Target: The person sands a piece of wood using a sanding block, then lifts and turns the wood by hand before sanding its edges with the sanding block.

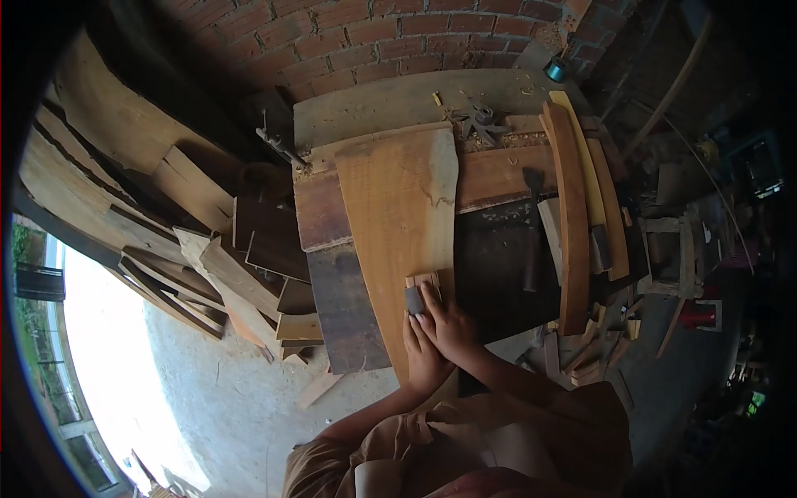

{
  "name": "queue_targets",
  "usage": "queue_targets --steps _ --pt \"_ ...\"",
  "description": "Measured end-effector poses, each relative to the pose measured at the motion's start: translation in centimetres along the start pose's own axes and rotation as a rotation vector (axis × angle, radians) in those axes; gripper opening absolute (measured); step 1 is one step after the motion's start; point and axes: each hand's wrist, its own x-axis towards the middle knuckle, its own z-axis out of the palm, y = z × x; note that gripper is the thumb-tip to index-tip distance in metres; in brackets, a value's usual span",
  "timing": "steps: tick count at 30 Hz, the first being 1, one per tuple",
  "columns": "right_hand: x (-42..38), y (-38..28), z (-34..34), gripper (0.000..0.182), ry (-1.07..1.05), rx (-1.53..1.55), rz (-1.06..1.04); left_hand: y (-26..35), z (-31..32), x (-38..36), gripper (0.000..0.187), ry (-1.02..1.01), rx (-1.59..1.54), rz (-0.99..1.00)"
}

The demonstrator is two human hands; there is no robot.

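Note:
A long tapered wooden board (386, 195) lies across the workbench, its narrow end toward me. Near its lower part sits a small wooden block (422, 280) with a grey piece (413, 300) at its near left side. My right hand (451, 329) is closed on the block, fingers pressed on its top. My left hand (425, 357) is beside and partly under my right one, with its fingertips together against the near end of the grey piece. The two hands touch, and the underside of the block is hidden.
On the bench (357, 108) are a star-shaped metal tool (481, 123), a dark long-handled tool (532, 232), curved wooden pieces (569, 216) and shavings. A clamp (281, 148) stands at its left corner. Large boards (116, 133) lean at the left; offcuts (594, 344) lie on the floor at right.

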Motion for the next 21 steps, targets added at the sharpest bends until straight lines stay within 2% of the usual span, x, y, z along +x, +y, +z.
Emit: queue_targets --steps 3,7,10,13,15,17,18,19,20,21 --pt "2.8 0.5 0.1 0.059 -0.108 0.014 0.085 -1.4 0.2 2.5 0.108 -0.021 -0.135 0.002" --pt "15.8 2.7 1.1 0.052 -0.039 0.047 0.139 -4.9 1.0 15.9 0.110 0.023 -0.101 0.068" --pt "27.7 5.1 1.2 0.055 -0.018 0.146 0.103 -7.4 1.8 27.5 0.107 0.101 -0.250 -0.031" --pt "32.4 5.5 0.6 0.057 -0.034 0.067 0.185 -8.9 1.5 32.7 0.107 0.063 -0.196 0.025" --pt "29.8 4.9 0.3 0.059 -0.076 0.059 0.208 -8.6 1.7 30.8 0.108 0.062 -0.220 0.002" --pt "24.5 4.2 0.1 0.060 -0.105 0.053 0.239 -7.3 1.4 25.0 0.107 0.050 -0.183 0.031" --pt "20.5 3.8 0.1 0.061 -0.128 0.047 0.270 -6.3 0.8 21.1 0.104 0.019 -0.132 0.094" --pt "15.7 4.5 1.8 0.063 -0.009 0.018 0.168 -5.1 0.7 16.5 0.101 0.034 -0.148 0.092" --pt "10.9 2.6 -0.6 0.065 -0.139 -0.012 0.172 -3.3 -0.1 11.6 0.102 0.001 -0.218 0.021" --pt "6.2 2.4 0.1 0.066 -0.058 -0.021 0.113 -2.7 0.3 6.9 0.104 -0.031 -0.167 0.046"
